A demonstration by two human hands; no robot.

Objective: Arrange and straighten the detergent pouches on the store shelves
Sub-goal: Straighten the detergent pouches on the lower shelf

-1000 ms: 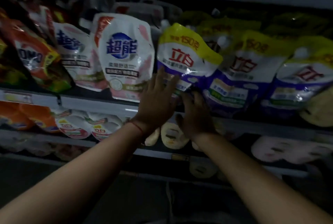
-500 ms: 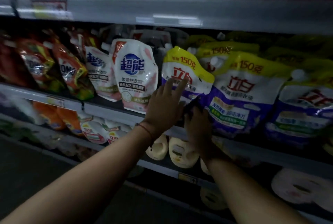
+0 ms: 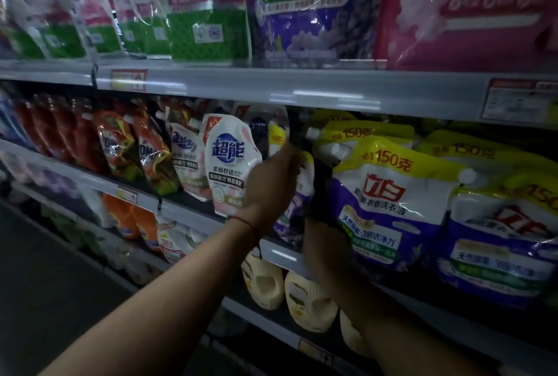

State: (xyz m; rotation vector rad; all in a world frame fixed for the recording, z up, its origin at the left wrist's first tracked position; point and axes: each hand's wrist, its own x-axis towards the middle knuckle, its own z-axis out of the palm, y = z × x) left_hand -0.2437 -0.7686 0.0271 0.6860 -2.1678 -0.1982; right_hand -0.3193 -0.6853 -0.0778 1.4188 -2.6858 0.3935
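A yellow-and-purple detergent pouch [image 3: 302, 191] stands edge-on on the middle shelf [image 3: 187, 212], squeezed between a white pouch with a blue logo [image 3: 229, 164] and a larger yellow-and-purple pouch [image 3: 383, 203]. My left hand [image 3: 271, 185] grips the edge-on pouch from the left, fingers curled over its upper edge. My right hand [image 3: 326, 242] is at that pouch's lower right, reaching into the dark gap beside the larger pouch; its fingers are lost in shadow. More yellow-and-purple pouches [image 3: 498, 248] lean to the right.
Red and orange pouches [image 3: 151, 158] fill the middle shelf's left part. The shelf above carries green-and-white [image 3: 205, 13], purple [image 3: 308, 7] and pink [image 3: 468, 13] bags. Cream bottles [image 3: 262, 282] stand on the shelf below. Dark aisle floor lies at lower left.
The view has tilted up, showing the upper shelf. The yellow-and-purple pouch has turned from facing front to edge-on. My left hand went from flat on it to gripping its top.
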